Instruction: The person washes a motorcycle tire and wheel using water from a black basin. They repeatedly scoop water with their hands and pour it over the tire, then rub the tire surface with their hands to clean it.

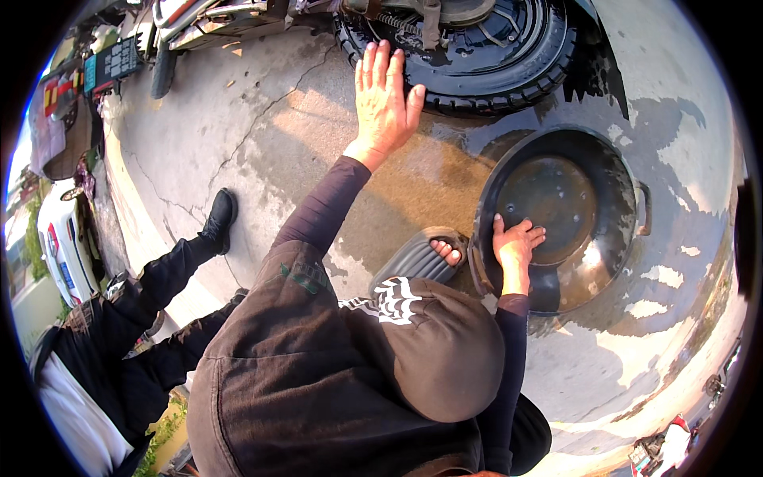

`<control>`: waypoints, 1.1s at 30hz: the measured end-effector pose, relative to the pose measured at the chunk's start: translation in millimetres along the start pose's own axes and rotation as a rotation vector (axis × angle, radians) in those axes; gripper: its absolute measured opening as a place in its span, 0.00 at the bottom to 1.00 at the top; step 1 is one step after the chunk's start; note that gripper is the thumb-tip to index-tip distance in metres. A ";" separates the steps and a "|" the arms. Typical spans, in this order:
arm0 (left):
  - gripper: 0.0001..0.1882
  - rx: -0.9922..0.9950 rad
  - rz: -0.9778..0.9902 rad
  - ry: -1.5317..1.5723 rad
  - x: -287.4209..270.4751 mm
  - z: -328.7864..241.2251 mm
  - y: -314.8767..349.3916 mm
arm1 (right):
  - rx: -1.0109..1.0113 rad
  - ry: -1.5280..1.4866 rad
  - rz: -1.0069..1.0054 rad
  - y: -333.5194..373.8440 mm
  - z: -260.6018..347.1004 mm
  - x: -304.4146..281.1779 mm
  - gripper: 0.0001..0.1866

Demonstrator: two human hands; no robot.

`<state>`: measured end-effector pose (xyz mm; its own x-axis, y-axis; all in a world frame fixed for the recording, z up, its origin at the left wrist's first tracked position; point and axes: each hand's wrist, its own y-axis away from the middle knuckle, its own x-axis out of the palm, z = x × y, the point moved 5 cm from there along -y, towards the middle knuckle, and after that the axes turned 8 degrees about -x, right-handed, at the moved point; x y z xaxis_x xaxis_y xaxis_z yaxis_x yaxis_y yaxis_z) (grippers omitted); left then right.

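My left hand (385,103) is stretched out flat, fingers extended, its fingertips at the near left edge of a wet black motorcycle wheel (477,89) with a knobbly tyre. I cannot tell how firmly they touch. My right hand (515,246) reaches over the near left side of a round black basin (613,199), with its fingers apart and nothing held. Inside the basin there seems to be shallow brownish water. Between my arms, my foot in a grey ridged sandal (413,258) rests on wet concrete, beside the basin.
Someone in dark trousers and a black shoe (220,219) stands at the left. Motorcycle parts (413,9) hang over the wheel. A white car (67,238) is farther left, near a dark case (114,63). Cracked concrete (262,111), partly wet, surrounds the basin.
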<state>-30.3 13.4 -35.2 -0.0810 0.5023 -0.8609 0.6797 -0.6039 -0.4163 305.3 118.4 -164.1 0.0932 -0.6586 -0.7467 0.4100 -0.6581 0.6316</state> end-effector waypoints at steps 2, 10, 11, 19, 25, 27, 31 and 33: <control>0.42 0.045 0.115 0.023 6.6 -51.4 20.8 | 0.008 -0.016 0.008 -1.2 -0.3 -0.6 0.49; 0.45 0.097 0.141 0.101 36.1 -126.5 23.9 | 0.007 -0.050 0.015 0.2 -6.7 1.3 0.50; 0.44 0.144 0.141 0.080 38.9 -119.3 27.8 | -0.008 -0.047 0.013 0.4 -8.4 2.8 0.50; 0.34 0.255 0.113 -0.017 6.9 -1.6 27.0 | -0.088 -0.089 0.006 11.8 -3.1 -6.6 0.49; 0.39 0.007 -0.073 0.145 -0.8 15.3 0.2 | -0.045 -0.022 0.019 8.7 -6.7 -1.7 0.49; 0.38 -0.053 -0.138 0.146 2.8 21.4 -8.8 | -0.036 -0.024 0.024 8.2 -5.7 -1.8 0.49; 0.35 -0.015 -0.195 0.178 6.1 37.7 -15.5 | -0.052 -0.025 0.015 8.9 -4.7 -2.3 0.48; 0.34 -0.002 -0.209 0.185 7.4 38.9 -16.7 | -0.043 -0.007 0.008 7.0 -5.5 -2.4 0.48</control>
<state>-70.7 3.1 -45.9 -0.0853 0.7200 -0.6887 0.6637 -0.4745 -0.5782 312.9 117.4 -159.0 0.0903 -0.6662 -0.7403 0.4478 -0.6367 0.6277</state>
